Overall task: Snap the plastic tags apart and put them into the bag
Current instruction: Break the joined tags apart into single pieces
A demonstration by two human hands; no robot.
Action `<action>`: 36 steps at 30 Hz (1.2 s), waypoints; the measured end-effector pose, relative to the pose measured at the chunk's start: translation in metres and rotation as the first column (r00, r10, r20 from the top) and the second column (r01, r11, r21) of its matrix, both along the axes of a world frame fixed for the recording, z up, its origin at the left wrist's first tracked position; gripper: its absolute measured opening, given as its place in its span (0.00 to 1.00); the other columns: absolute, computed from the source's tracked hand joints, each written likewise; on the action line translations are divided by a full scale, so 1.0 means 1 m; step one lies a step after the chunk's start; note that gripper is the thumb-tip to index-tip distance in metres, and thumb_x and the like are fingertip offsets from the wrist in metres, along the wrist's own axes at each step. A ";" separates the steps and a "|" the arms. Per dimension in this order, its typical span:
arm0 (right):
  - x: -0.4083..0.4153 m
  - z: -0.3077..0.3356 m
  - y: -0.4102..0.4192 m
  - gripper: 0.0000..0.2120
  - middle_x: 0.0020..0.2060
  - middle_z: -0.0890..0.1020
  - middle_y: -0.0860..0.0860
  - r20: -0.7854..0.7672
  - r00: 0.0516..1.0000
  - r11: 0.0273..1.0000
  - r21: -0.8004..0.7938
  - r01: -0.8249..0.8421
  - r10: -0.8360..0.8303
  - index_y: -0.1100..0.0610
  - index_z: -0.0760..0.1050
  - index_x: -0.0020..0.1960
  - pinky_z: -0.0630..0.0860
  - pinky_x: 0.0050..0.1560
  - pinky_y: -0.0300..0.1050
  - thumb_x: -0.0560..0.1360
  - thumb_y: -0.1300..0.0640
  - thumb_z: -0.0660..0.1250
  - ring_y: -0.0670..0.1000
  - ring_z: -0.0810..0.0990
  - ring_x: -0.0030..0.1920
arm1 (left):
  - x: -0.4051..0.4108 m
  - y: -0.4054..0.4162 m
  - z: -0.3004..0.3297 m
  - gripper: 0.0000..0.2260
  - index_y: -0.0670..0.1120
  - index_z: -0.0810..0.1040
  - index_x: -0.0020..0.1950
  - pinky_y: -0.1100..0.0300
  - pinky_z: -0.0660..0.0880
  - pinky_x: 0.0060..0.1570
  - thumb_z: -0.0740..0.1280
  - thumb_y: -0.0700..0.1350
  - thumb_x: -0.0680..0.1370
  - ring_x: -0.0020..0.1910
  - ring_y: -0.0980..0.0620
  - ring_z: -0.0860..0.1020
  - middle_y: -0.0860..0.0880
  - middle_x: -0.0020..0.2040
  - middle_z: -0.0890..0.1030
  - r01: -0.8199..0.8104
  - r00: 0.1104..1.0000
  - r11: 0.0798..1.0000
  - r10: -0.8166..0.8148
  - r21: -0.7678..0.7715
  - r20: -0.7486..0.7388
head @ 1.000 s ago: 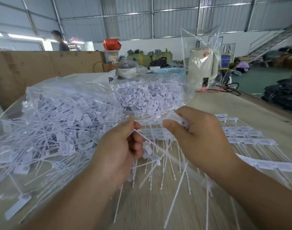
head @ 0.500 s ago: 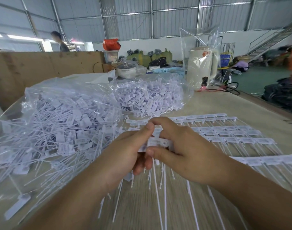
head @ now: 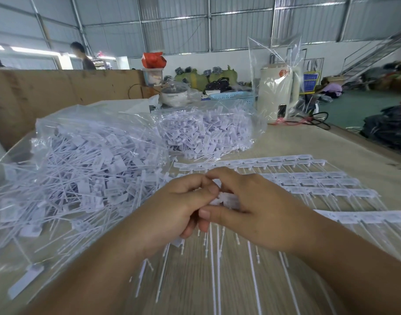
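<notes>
Nothing in front of me can actually be read. The flat heads of the tag strips (head: 308,178) laid out on the table (head: 297,142) carry faint grey print, and so do the loose tags in the bag (head: 88,169) (the same marks, as far as I can tell), but it is too small and blurred to make out a single letter. The cream kettle (head: 277,92) bears a round red mark and the blue sign (head: 310,82) behind it has rows of pale lines, both illegible.
</notes>
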State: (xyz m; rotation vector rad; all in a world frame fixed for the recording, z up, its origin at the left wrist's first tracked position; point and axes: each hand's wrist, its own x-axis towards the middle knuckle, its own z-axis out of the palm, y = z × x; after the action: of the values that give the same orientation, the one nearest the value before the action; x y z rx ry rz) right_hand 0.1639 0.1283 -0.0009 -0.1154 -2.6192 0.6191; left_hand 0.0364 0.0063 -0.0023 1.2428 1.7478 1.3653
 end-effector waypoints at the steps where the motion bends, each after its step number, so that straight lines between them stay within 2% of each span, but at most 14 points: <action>1: 0.001 0.002 0.001 0.18 0.31 0.76 0.38 0.008 1.000 1.000 0.001 0.012 -0.012 0.48 0.73 0.58 0.63 0.33 0.36 0.74 0.38 0.64 0.38 0.74 0.31 | -0.002 0.000 0.001 0.11 0.52 0.81 0.40 0.63 0.64 0.23 0.63 0.51 0.79 0.21 0.52 0.67 0.47 0.25 0.76 -0.004 1.000 1.000 0.004 0.009 0.004; 4: 0.004 0.006 0.006 0.14 0.26 0.73 0.42 0.062 0.998 1.000 0.005 0.021 -0.021 0.51 0.75 0.47 0.64 0.30 0.40 0.75 0.40 0.63 0.43 0.72 0.28 | -0.010 -0.003 0.002 0.10 0.48 0.83 0.45 0.66 0.63 0.21 0.64 0.49 0.79 0.20 0.52 0.66 0.46 0.24 0.74 -0.020 0.999 1.000 0.019 0.010 0.046; 6: 0.005 0.007 0.008 0.13 0.26 0.73 0.41 0.114 0.993 1.000 0.016 0.007 -0.009 0.50 0.72 0.40 0.64 0.30 0.38 0.77 0.43 0.63 0.43 0.72 0.28 | -0.014 -0.004 0.002 0.09 0.48 0.85 0.44 0.67 0.62 0.21 0.65 0.49 0.77 0.18 0.53 0.65 0.45 0.23 0.74 -0.021 0.995 1.000 0.021 -0.001 0.093; 8: 0.006 0.006 0.008 0.14 0.27 0.74 0.39 0.149 0.989 0.999 0.038 -0.003 -0.003 0.48 0.68 0.36 0.62 0.30 0.37 0.78 0.45 0.63 0.42 0.72 0.28 | -0.015 -0.004 0.002 0.08 0.49 0.85 0.42 0.67 0.62 0.21 0.68 0.50 0.76 0.18 0.54 0.65 0.45 0.23 0.74 -0.004 0.994 1.000 0.006 -0.022 0.111; 10: 0.005 0.006 0.007 0.13 0.26 0.73 0.39 0.170 0.985 0.998 0.068 -0.002 -0.010 0.44 0.66 0.37 0.61 0.30 0.37 0.79 0.45 0.62 0.41 0.72 0.28 | -0.016 -0.003 0.001 0.08 0.52 0.84 0.41 0.65 0.63 0.22 0.70 0.55 0.73 0.19 0.54 0.65 0.46 0.23 0.74 0.014 0.996 0.999 -0.010 -0.046 0.085; 12: 0.005 0.006 0.006 0.12 0.28 0.74 0.35 0.183 0.983 0.996 0.084 -0.008 -0.007 0.40 0.64 0.38 0.60 0.29 0.37 0.79 0.45 0.62 0.40 0.72 0.28 | -0.015 -0.003 -0.001 0.11 0.56 0.84 0.40 0.65 0.64 0.23 0.72 0.62 0.70 0.20 0.54 0.65 0.48 0.23 0.74 0.014 0.999 0.999 -0.012 -0.049 0.047; 14: 0.005 0.007 0.006 0.12 0.30 0.74 0.31 0.184 0.983 0.996 0.091 0.010 -0.026 0.39 0.65 0.37 0.60 0.29 0.36 0.79 0.44 0.62 0.38 0.73 0.30 | -0.013 -0.001 -0.003 0.15 0.56 0.84 0.41 0.65 0.65 0.23 0.70 0.65 0.66 0.20 0.54 0.66 0.49 0.23 0.74 -0.004 1.000 1.000 0.004 -0.029 0.017; 18: 0.003 0.004 0.007 0.13 0.26 0.71 0.45 0.126 0.985 0.987 0.130 0.098 -0.115 0.44 0.66 0.37 0.61 0.31 0.40 0.78 0.41 0.61 0.40 0.71 0.29 | -0.011 0.003 -0.005 0.16 0.53 0.84 0.42 0.64 0.66 0.23 0.67 0.63 0.66 0.20 0.53 0.67 0.48 0.24 0.74 -0.059 0.997 0.998 0.057 0.033 0.044; 21: 0.001 0.003 0.005 0.15 0.28 0.70 0.45 0.070 0.983 0.977 0.142 0.161 -0.172 0.48 0.67 0.38 0.62 0.31 0.44 0.77 0.40 0.59 0.42 0.70 0.30 | -0.009 0.005 -0.006 0.15 0.52 0.84 0.42 0.64 0.67 0.22 0.68 0.62 0.66 0.20 0.52 0.67 0.48 0.23 0.74 -0.093 0.990 0.991 0.083 0.091 0.117; 25: 0.000 0.004 -0.002 0.15 0.27 0.67 0.44 -0.013 0.980 0.969 0.152 0.196 -0.196 0.45 0.60 0.36 0.61 0.30 0.42 0.78 0.40 0.58 0.42 0.68 0.29 | -0.005 0.006 -0.005 0.11 0.54 0.84 0.38 0.65 0.64 0.22 0.69 0.60 0.66 0.19 0.53 0.66 0.48 0.22 0.72 -0.140 0.972 0.976 0.104 0.164 0.210; 28: -0.001 0.004 -0.004 0.11 0.26 0.66 0.43 -0.075 0.976 0.971 0.117 0.210 -0.203 0.48 0.72 0.45 0.66 0.33 0.45 0.78 0.42 0.58 0.43 0.68 0.30 | -0.002 0.007 -0.004 0.11 0.54 0.83 0.36 0.65 0.65 0.22 0.69 0.60 0.67 0.19 0.53 0.66 0.48 0.23 0.72 -0.176 0.962 0.963 0.124 0.204 0.242; 30: -0.002 0.004 -0.007 0.16 0.27 0.66 0.44 -0.092 0.971 0.966 0.120 0.229 -0.219 0.51 0.74 0.49 0.70 0.36 0.47 0.77 0.41 0.56 0.48 0.71 0.33 | 0.001 0.007 -0.003 0.11 0.54 0.83 0.36 0.64 0.65 0.23 0.68 0.60 0.67 0.19 0.53 0.66 0.49 0.23 0.72 -0.194 0.959 0.956 0.137 0.220 0.250; 33: -0.003 0.002 -0.009 0.15 0.28 0.68 0.46 -0.129 0.963 0.961 0.116 0.253 -0.238 0.51 0.67 0.40 0.71 0.36 0.49 0.76 0.41 0.56 0.52 0.73 0.34 | 0.005 0.008 -0.002 0.11 0.54 0.83 0.35 0.64 0.65 0.23 0.67 0.59 0.68 0.20 0.53 0.66 0.48 0.23 0.72 -0.234 0.952 0.942 0.171 0.242 0.255; 36: -0.005 0.000 -0.008 0.14 0.29 0.70 0.47 -0.161 0.953 0.959 0.078 0.271 -0.256 0.50 0.66 0.38 0.70 0.35 0.49 0.77 0.43 0.58 0.54 0.73 0.34 | 0.011 0.010 -0.002 0.11 0.55 0.84 0.39 0.66 0.65 0.22 0.66 0.59 0.69 0.20 0.54 0.67 0.48 0.24 0.73 -0.286 0.950 0.914 0.230 0.289 0.213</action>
State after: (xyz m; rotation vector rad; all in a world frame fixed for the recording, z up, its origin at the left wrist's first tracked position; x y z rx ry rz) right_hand 0.1591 0.1207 -0.0011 -0.3675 -2.4274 0.3871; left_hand 0.0478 0.0160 -0.0046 1.0342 1.6581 1.9123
